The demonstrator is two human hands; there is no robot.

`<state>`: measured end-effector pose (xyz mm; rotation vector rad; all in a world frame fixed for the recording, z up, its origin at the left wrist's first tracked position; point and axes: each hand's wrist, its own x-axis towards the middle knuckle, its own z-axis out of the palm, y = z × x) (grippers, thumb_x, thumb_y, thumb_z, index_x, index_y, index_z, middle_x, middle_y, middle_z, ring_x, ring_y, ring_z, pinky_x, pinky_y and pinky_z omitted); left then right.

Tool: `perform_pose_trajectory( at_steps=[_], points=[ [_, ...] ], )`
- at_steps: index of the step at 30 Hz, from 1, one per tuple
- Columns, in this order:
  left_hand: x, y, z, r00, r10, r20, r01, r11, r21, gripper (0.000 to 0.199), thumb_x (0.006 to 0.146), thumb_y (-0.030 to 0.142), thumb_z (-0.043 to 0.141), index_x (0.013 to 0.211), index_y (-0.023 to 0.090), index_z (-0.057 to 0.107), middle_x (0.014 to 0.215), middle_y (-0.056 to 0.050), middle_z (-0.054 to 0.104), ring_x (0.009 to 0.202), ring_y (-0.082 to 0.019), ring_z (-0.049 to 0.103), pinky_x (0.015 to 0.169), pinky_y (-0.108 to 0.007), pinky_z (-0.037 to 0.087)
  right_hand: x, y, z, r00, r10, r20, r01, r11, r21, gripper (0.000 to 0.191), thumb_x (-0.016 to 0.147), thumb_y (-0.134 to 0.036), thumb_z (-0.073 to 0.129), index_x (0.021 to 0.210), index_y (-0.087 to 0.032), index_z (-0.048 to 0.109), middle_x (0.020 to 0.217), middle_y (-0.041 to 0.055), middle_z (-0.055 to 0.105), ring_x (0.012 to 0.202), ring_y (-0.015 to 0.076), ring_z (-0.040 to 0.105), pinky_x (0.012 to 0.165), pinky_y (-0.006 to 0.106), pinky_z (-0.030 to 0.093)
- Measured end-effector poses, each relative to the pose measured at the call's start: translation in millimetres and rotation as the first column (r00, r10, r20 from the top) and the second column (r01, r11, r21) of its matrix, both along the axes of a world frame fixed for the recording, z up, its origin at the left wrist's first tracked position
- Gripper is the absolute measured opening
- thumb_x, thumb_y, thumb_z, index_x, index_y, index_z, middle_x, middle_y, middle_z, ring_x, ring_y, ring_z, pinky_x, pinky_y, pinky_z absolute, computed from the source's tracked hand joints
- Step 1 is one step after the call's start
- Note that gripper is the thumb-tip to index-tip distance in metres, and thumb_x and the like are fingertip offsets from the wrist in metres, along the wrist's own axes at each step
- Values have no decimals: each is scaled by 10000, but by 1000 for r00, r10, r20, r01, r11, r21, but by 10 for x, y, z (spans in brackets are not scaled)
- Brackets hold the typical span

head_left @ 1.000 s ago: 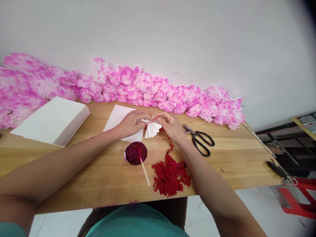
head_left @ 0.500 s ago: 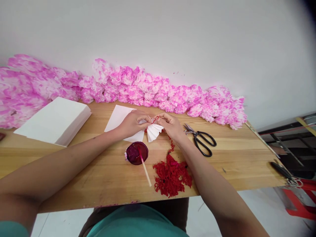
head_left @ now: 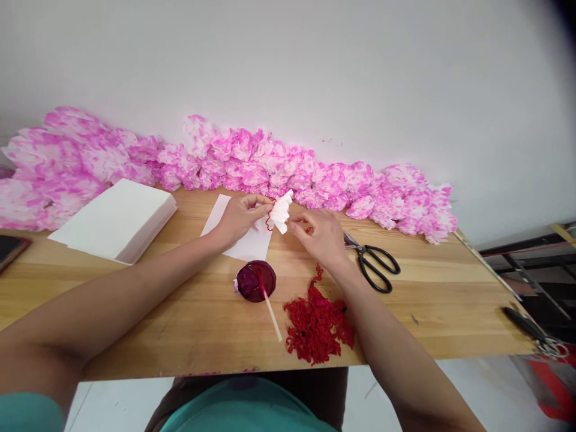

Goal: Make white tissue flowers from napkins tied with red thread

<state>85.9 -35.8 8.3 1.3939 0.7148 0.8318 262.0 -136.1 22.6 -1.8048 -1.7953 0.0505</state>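
Note:
My left hand (head_left: pixel 245 217) pinches the gathered end of a pleated white paper fan (head_left: pixel 281 212), whose scalloped edge points right. Red yarn (head_left: pixel 269 219) hangs at the pinched end. Just right of the paper, my right hand (head_left: pixel 320 233) has thumb and fingers closed together near its lower edge; what they hold is too small to make out. White sheets (head_left: pixel 251 245) lie under my left hand. Nearer me are a dark red dye dish (head_left: pixel 255 281) with a pale stick (head_left: pixel 272 315) in it and a heap of red yarn (head_left: pixel 317 329).
Black-handled scissors (head_left: pixel 378 264) lie right of my right hand. A thick stack of white paper (head_left: pixel 114 219) sits at the left, beyond it a dark phone-like object (head_left: pixel 11 249). Pink and white paper flowers (head_left: pixel 252 157) line the wall. More scissors (head_left: pixel 524 322) lie far right.
The white paper has turned from fanning downward to fanning right, in my left hand. My right hand has come away from its gathered end, moving right and down. The view has shifted slightly.

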Motion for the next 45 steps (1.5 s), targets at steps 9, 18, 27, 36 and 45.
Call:
perform_pose_trajectory(
  at_steps=[9, 18, 27, 36, 45],
  points=[
    [60, -120, 12, 997, 78, 16, -79, 992, 94, 214, 710, 355, 710, 779, 153, 684, 794, -21, 688, 685, -124, 588, 628, -238, 463, -296, 47, -91, 991, 89, -104, -105, 983, -154, 296, 836, -463, 610, 708, -200, 656, 651, 22, 636, 641, 171, 532, 646, 287, 305],
    [67, -168, 11, 998, 50, 48, -52, 997, 54, 203, 744, 351, 675, 809, 159, 662, 592, 22, 601, 521, -105, 534, 541, -240, 436, -275, 55, -162, 952, 9, -306, -54, 988, -142, 128, 774, -261, 542, 690, -196, 614, 630, -11, 594, 576, 134, 473, 564, 250, 305],
    [95, -180, -26, 990, 141, 15, -142, 984, 104, 247, 721, 393, 695, 798, 159, 676, 766, -7, 680, 663, -121, 582, 604, -223, 461, -392, 59, -156, 959, -42, -279, -5, 986, -166, 280, 765, -462, 649, 693, -192, 648, 613, 12, 624, 579, 152, 526, 534, 250, 287],
    [106, -187, -48, 986, 167, 17, -168, 980, 107, 210, 734, 353, 673, 803, 154, 676, 812, -9, 691, 719, -126, 594, 679, -243, 464, -402, 132, -252, 918, -125, -376, 46, 976, -214, 232, 769, -417, 611, 718, -193, 644, 645, 26, 631, 613, 174, 552, 541, 257, 337],
    [90, -171, -68, 993, 101, 56, -103, 994, 35, 227, 734, 353, 671, 822, 144, 665, 787, -11, 658, 686, -113, 553, 637, -226, 430, -116, 102, -100, 790, -49, -611, -48, 989, -142, 182, 732, -357, 602, 725, -176, 626, 694, -6, 613, 635, 129, 502, 598, 249, 371]
  ],
)
